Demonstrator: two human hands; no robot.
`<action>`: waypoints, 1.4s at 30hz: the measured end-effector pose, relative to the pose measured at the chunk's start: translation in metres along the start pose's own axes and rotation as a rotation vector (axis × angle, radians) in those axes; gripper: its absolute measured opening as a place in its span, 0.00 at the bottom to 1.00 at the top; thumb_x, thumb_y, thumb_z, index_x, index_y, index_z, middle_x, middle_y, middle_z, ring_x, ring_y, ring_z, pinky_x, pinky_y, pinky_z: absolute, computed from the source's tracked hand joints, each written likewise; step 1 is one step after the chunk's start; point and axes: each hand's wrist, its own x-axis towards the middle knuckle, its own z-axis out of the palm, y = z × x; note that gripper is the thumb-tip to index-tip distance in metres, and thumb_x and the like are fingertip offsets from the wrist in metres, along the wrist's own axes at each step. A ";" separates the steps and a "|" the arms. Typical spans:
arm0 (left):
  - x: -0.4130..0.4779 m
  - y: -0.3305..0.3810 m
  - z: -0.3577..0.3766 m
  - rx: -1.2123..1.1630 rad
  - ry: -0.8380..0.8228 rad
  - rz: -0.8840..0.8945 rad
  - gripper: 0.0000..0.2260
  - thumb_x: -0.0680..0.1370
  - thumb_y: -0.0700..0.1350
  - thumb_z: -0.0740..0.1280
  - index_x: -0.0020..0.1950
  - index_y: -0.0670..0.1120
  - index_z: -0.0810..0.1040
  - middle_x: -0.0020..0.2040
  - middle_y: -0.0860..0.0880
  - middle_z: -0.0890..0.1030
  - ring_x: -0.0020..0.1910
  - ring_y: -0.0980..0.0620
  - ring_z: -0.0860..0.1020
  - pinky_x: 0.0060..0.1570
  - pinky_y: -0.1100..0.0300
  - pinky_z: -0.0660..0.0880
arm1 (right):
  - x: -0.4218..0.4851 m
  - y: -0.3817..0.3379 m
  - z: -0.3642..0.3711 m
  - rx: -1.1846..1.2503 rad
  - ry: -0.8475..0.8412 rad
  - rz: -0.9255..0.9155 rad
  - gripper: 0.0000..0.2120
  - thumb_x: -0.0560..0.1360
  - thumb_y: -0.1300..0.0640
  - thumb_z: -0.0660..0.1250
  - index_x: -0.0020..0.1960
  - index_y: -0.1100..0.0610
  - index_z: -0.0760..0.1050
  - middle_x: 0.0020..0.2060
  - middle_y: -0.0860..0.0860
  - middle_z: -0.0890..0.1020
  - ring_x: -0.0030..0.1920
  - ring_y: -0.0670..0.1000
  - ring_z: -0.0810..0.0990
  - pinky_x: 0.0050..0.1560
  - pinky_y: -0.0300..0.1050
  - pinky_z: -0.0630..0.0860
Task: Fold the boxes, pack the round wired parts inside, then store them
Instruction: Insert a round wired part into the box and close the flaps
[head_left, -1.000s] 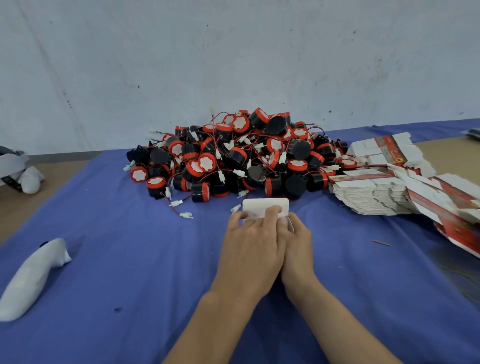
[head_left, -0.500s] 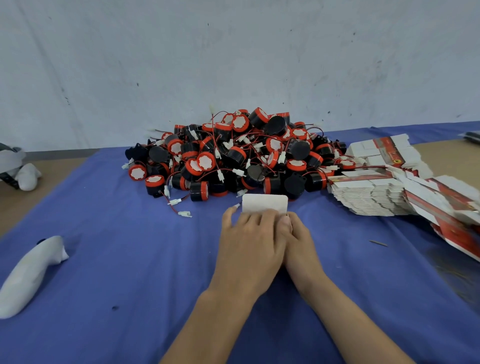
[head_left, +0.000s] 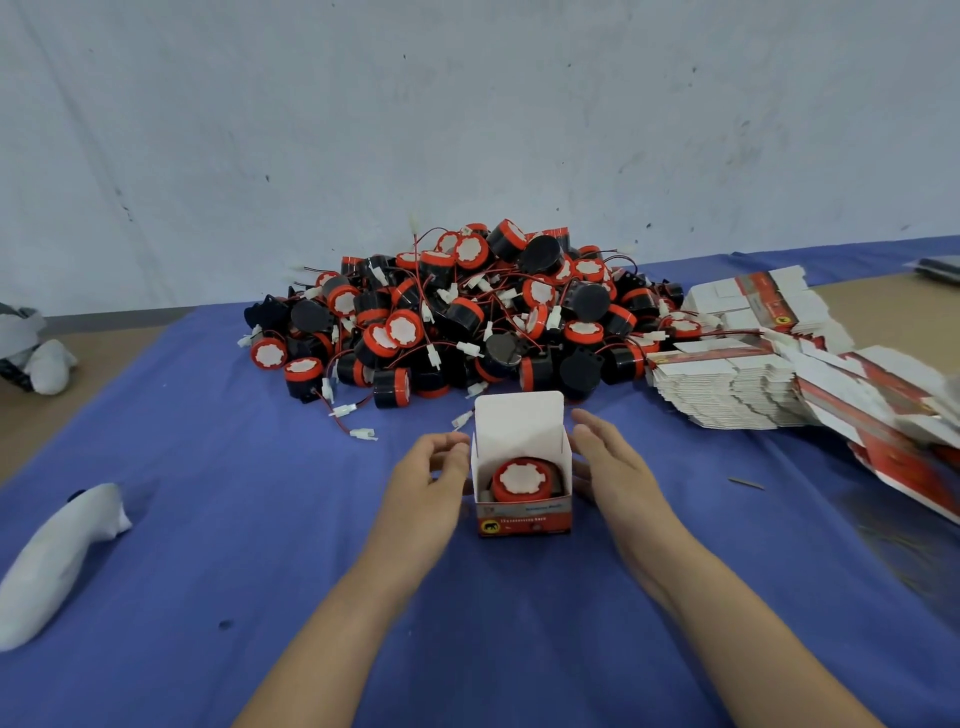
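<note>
Blue cloth (head_left: 208, 545) covers the table. On it, between both hands, stands an open box (head_left: 524, 517), flap up, with one round wired part (head_left: 521, 480) inside. Left hand (head_left: 428, 486) and right hand (head_left: 610, 467) flank its walls, fingers relaxed, gripping nothing.

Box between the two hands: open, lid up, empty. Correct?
Not empty. The head view shows one red-topped round part sitting inside the box. The rest holds: the box is open, with its lid up, between the left hand and the right hand.
</note>
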 end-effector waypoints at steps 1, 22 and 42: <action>0.000 0.000 0.001 -0.019 -0.017 -0.018 0.06 0.84 0.50 0.60 0.55 0.58 0.76 0.54 0.56 0.82 0.48 0.62 0.81 0.51 0.55 0.80 | 0.000 0.001 0.000 -0.021 -0.019 0.008 0.15 0.85 0.50 0.59 0.71 0.44 0.70 0.56 0.44 0.83 0.60 0.48 0.81 0.67 0.53 0.75; 0.008 -0.006 0.014 -0.144 -0.173 -0.020 0.10 0.82 0.42 0.64 0.55 0.58 0.76 0.53 0.54 0.83 0.47 0.58 0.83 0.43 0.67 0.79 | -0.007 0.000 0.002 -0.306 -0.068 -0.084 0.09 0.83 0.57 0.64 0.58 0.48 0.79 0.51 0.48 0.86 0.50 0.51 0.86 0.50 0.53 0.84; 0.010 -0.009 0.014 -0.094 -0.120 0.029 0.13 0.80 0.38 0.64 0.44 0.54 0.81 0.42 0.59 0.84 0.38 0.64 0.81 0.33 0.73 0.73 | -0.015 0.008 -0.036 -0.604 -0.320 -0.210 0.15 0.82 0.37 0.53 0.66 0.28 0.71 0.69 0.26 0.68 0.69 0.27 0.63 0.70 0.33 0.64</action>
